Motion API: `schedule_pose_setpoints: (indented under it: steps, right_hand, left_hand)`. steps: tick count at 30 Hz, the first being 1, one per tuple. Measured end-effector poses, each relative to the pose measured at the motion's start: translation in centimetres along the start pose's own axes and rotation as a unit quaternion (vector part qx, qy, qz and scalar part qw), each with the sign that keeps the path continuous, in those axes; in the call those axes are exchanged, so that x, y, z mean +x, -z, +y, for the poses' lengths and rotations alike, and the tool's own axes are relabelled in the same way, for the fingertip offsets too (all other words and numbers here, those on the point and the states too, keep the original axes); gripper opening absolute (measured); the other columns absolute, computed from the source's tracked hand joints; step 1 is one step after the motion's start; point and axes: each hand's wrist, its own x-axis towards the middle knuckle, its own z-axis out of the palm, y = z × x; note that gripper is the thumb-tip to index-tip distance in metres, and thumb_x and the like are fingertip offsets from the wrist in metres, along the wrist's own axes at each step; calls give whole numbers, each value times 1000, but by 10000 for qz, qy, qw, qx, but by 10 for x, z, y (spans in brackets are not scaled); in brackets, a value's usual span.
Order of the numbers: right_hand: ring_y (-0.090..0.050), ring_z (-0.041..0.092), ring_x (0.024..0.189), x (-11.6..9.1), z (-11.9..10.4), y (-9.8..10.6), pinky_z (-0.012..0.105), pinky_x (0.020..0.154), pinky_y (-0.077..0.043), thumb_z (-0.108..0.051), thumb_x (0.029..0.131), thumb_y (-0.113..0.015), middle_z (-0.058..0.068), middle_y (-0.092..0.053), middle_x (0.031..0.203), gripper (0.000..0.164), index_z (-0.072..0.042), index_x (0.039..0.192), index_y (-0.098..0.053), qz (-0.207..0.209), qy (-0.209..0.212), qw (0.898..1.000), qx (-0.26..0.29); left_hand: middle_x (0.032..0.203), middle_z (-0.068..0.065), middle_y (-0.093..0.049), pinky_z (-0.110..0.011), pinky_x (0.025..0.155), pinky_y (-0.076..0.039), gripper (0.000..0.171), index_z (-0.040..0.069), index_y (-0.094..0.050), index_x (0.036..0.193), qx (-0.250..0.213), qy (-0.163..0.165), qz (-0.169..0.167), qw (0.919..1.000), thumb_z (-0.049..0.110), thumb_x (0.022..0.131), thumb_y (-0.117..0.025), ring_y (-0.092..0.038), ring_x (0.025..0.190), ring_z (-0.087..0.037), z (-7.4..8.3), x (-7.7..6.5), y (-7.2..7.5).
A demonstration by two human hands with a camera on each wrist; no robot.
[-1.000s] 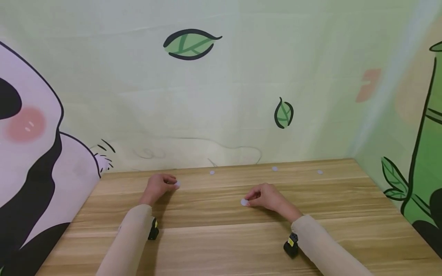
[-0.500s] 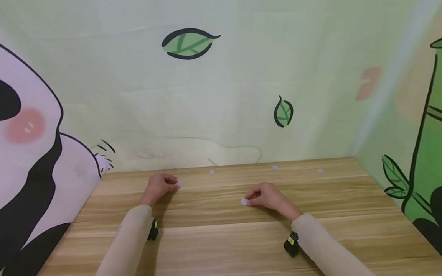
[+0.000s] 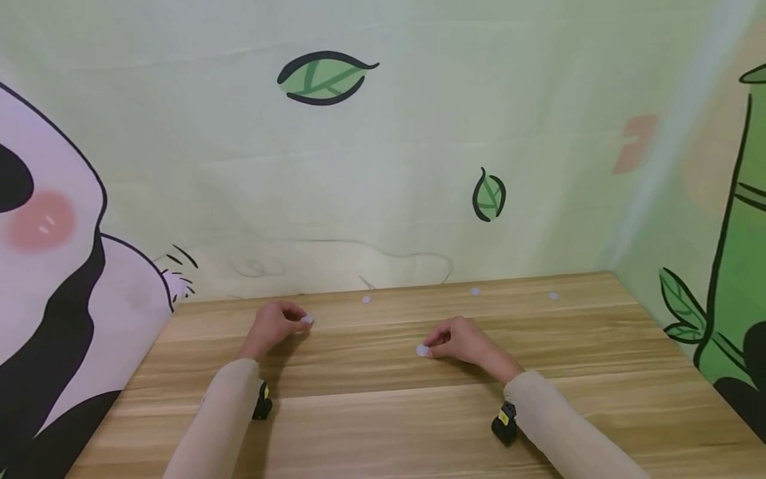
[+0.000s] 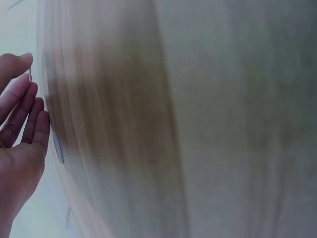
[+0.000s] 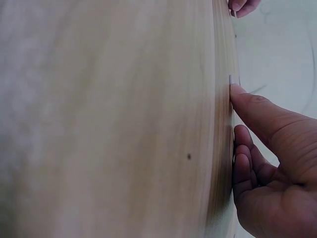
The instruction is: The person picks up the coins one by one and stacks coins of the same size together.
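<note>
At the left of the head view my left hand (image 3: 276, 326) pinches a small white round disc (image 3: 308, 319) by its edge. The left wrist view shows this disc (image 4: 30, 74) edge-on between thumb and index finger, the other fingers loosely bent. Nearer the middle, my right hand (image 3: 462, 340) holds a second white disc (image 3: 422, 350) at its thumb and fingertips, low over the wooden table (image 3: 371, 426). In the right wrist view that disc (image 5: 230, 79) is a thin edge at the thumb tip, and the index finger is mostly hidden.
Along the table's far edge lie three more white discs: one left of centre (image 3: 367, 299), one right of centre (image 3: 475, 292) and one farther right (image 3: 553, 296). Behind them rises a pale green cloth backdrop (image 3: 407, 166) printed with leaves and a panda.
The head view shifts very slightly. Both hands stay almost still, each with its disc at the fingertips.
</note>
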Motion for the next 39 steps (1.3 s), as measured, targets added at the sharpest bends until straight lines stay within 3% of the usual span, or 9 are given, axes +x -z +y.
schedule_pose_setpoints:
  steps: [7, 14, 27, 39]
  right_hand:
    - [-55, 9, 76, -1, 1, -1, 26, 68, -46, -19, 84, -85, -4, -72, 84, 13, -10, 93, -80, -29, 17, 10000, 10]
    - [-54, 9, 76, 0, 1, 0, 26, 68, -45, -21, 84, -85, -5, -71, 83, 13, -11, 93, -80, -46, 0, 10000, -30]
    - [-54, 9, 74, 1, -1, 0, 25, 66, -45, -17, 83, -85, -5, -71, 82, 12, -10, 93, -80, -47, -9, 10000, 84]
    - [-54, 9, 74, 0, 0, 2, 25, 66, -45, -18, 84, -85, -5, -70, 82, 12, -11, 92, -80, -77, -104, 9998, 164]
  left_hand:
    - [94, -8, -72, -31, 77, -49, 27, 2, -76, 106, -489, -101, 206, 9985, 23, 90, -80, -62, 87, -21, 2, -3, 1]
    - [66, 3, -44, -26, 56, -34, 29, 5, -79, 103, -687, -69, 107, 9976, 30, 88, -81, -39, 63, -13, 11, -1, -1]
    - [60, 5, -36, -27, 58, -31, 27, 5, -79, 98, -777, -468, 152, 9958, 29, 86, -84, -32, 59, -13, 25, -3, -10]
    - [59, 5, -35, -24, 55, -30, 22, 3, -78, 95, -1010, -404, 107, 9940, 21, 84, -85, -30, 57, -11, 33, -5, -18]
